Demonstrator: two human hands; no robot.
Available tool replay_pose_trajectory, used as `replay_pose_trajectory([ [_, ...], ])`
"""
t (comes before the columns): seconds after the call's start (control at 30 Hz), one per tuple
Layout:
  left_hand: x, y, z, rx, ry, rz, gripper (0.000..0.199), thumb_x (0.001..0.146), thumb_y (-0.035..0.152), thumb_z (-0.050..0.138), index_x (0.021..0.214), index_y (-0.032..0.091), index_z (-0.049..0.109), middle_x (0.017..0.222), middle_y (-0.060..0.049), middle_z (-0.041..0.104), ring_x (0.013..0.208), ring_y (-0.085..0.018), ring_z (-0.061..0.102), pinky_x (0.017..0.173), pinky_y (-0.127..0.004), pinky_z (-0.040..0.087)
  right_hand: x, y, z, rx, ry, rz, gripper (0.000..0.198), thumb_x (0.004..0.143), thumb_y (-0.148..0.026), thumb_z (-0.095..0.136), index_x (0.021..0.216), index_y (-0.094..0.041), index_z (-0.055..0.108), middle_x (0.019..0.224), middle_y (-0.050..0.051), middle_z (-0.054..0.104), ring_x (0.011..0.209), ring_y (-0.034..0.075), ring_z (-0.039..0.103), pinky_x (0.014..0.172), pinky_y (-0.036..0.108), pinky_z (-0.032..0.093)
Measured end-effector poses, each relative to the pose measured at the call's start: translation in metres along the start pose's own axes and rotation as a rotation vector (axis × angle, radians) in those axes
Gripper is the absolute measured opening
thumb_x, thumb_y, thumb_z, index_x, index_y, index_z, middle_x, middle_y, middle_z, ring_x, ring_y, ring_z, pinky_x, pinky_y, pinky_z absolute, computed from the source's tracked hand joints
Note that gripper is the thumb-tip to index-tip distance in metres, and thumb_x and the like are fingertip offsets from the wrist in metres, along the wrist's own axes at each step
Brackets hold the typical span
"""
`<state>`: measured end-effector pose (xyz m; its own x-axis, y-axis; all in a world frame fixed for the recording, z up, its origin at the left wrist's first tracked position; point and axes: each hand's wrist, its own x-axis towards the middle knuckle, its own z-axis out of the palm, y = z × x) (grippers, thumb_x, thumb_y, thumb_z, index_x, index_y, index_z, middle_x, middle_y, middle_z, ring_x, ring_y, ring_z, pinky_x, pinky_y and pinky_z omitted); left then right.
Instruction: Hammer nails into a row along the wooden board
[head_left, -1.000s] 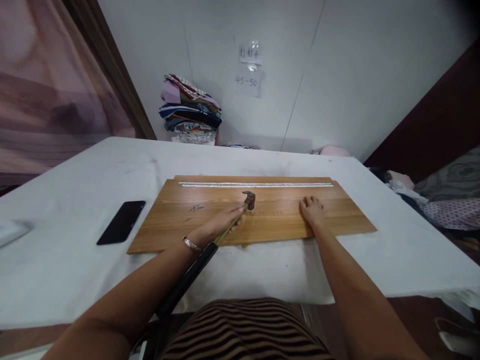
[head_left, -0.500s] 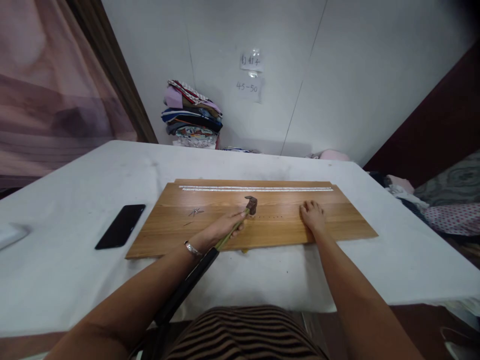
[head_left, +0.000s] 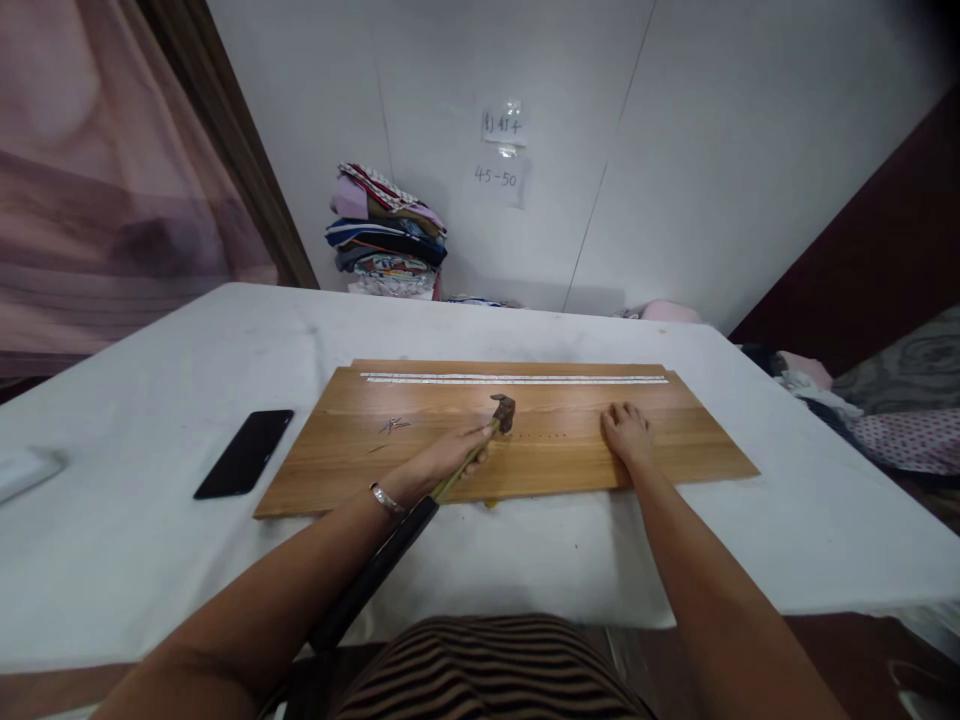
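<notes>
Toward the front edge of the table (head_left: 540, 570): a wooden board (head_left: 570, 462) lies flat, long sides running left to right, with a narrow strip of wood showing past its back edge.
Hammer (head_left: 409, 537): head above the middle of the board, claw toward the left, handle slanting out past the board's front edge; whether the head touches the wood cannot be told.
Left hand (head_left: 456, 452): fingers clamped around the hammer's handle, just below the head; a silvery bracelet (head_left: 386, 497) circles the wrist.
Right hand (head_left: 628, 432): palm down on the board's right part, fingers slightly apart.
Dark dots (head_left: 544, 435): a row from beside the hammer head toward the right hand, too small to tell whether nail heads or holes.
Nails (head_left: 394, 425): a loose heap on the board's left part.
White strips (head_left: 517, 379): two, side by side near the board's back edge.
Phone (head_left: 245, 453): flat on the table, just beside the board's left edge.
Folded cloths (head_left: 386, 235): stacked at the table's back edge.
</notes>
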<state>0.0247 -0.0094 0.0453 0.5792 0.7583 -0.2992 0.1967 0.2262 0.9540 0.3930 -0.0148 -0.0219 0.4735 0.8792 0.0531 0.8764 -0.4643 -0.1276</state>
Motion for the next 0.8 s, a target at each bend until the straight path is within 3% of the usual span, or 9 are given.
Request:
replay_pose_trajectory([
  [0.23, 0.0015, -0.0029, -0.0007, -0.022, 0.006, -0.022, 0.051, 0.090, 0.070, 0.060, 0.092, 0.019, 0.057, 0.071, 0.003, 0.049, 0.057, -0.010, 0.037, 0.052, -0.027, 0.027, -0.0010, -0.0008, -0.0007, 0.001, 0.009, 0.000, 0.049, 0.106, -0.039, 0.035, 0.140, -0.019, 0.064, 0.154, 0.015, 0.055, 0.143, 0.029, 0.046, 0.117, 0.045, 0.032],
  [0.43, 0.0017, 0.0006, -0.0023, -0.045, 0.033, -0.018, 0.048, 0.092, 0.065, 0.061, 0.101, 0.018, 0.061, 0.072, 0.002, 0.051, 0.057, -0.010, 0.039, 0.054, -0.027, 0.027, -0.0008, 0.0002, 0.0013, 0.008, 0.023, 0.002, 0.048, 0.105, -0.038, 0.035, 0.137, -0.021, 0.066, 0.151, 0.015, 0.057, 0.143, 0.029, 0.046, 0.116, 0.045, 0.032],
  [0.8, 0.0016, -0.0009, -0.0018, -0.013, 0.031, -0.028, 0.050, 0.090, 0.068, 0.061, 0.097, 0.018, 0.059, 0.074, 0.002, 0.052, 0.058, -0.010, 0.040, 0.054, -0.026, 0.029, -0.0004, 0.0005, -0.0010, -0.001, 0.007, -0.009, 0.049, 0.106, -0.039, 0.033, 0.139, -0.019, 0.064, 0.154, 0.016, 0.055, 0.142, 0.029, 0.046, 0.116, 0.046, 0.032],
])
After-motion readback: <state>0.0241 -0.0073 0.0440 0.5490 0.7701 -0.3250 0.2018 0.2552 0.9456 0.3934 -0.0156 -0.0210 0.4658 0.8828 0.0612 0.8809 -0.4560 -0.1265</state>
